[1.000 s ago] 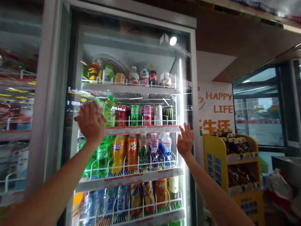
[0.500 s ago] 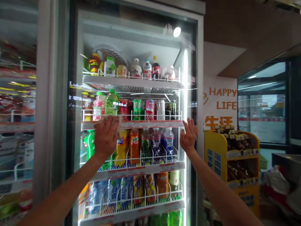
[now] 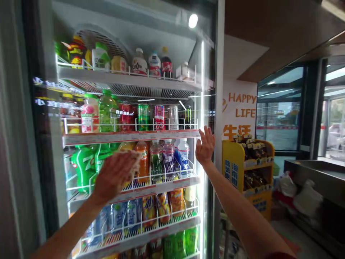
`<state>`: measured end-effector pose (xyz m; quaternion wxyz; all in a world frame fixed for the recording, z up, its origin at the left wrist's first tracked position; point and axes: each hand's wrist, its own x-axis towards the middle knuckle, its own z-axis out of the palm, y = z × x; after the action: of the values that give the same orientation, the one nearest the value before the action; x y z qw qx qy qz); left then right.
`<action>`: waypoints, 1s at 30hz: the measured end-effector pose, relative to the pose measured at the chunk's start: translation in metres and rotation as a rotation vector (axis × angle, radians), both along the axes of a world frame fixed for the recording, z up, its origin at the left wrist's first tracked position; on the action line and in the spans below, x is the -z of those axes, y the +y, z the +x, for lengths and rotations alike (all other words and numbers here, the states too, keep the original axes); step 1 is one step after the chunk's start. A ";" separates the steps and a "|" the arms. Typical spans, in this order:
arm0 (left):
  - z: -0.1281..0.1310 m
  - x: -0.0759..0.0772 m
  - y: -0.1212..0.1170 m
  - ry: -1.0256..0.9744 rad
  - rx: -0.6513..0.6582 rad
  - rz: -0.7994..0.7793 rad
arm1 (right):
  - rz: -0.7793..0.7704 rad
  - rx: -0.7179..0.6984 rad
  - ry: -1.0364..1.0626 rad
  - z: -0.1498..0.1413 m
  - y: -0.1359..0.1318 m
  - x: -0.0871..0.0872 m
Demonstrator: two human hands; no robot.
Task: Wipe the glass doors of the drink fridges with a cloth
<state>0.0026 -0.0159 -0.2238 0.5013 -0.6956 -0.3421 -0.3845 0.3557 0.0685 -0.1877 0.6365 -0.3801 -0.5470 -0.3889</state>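
In front of me stands a drinks fridge with a glass door, and the door appears closed. My left hand lies against the glass around mid-height, blurred by motion. Under its fingers a pale, light-coloured cloth shows at the edge; most of it is hidden by the hand. My right hand rests near the door's right side with its fingers raised and apart, holding nothing. Behind the glass, a green soda bottle and an orange drink bottle stand near my left hand.
Wire-fronted shelves inside the fridge carry bottles and cans. The metal door frame runs down the right. Beyond it are a yellow snack rack, a wall with orange lettering, white bags and a dark counter.
My left hand has swept down and left across the glass with the cloth, turning more sideways. My right hand stays near the door's right edge. The view has moved closer and turned right.
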 end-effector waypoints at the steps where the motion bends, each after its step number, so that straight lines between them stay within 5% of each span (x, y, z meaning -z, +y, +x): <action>1: -0.002 -0.002 0.000 -0.136 -0.010 0.084 | -0.004 0.003 0.003 0.000 0.000 0.000; 4: 0.004 -0.003 0.000 -0.456 -0.056 0.207 | -0.018 0.010 0.011 0.000 -0.001 0.000; 10: 0.040 0.028 -0.003 0.141 0.064 -0.080 | -0.031 -0.009 0.000 0.000 -0.001 0.001; 15: 0.002 0.018 -0.003 -0.302 -0.078 0.133 | -0.008 -0.017 0.004 0.001 0.001 0.001; 17: 0.007 0.028 -0.002 -0.203 -0.063 0.097 | -0.005 -0.012 0.007 0.001 0.002 0.002; 21: 0.033 0.052 -0.003 0.311 0.076 -0.106 | -0.013 0.005 -0.005 0.002 0.004 0.002; 27: 0.034 0.044 -0.002 -0.144 -0.073 0.034 | -0.027 -0.006 -0.006 0.000 0.003 0.002; 30: 0.053 0.057 0.000 0.242 0.039 -0.059 | -0.044 0.000 -0.001 -0.001 0.001 0.001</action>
<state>0.0555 -0.0161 -0.2806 0.5109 -0.7578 -0.2766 -0.2970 0.3543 0.0697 -0.1891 0.6278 -0.3939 -0.5558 -0.3766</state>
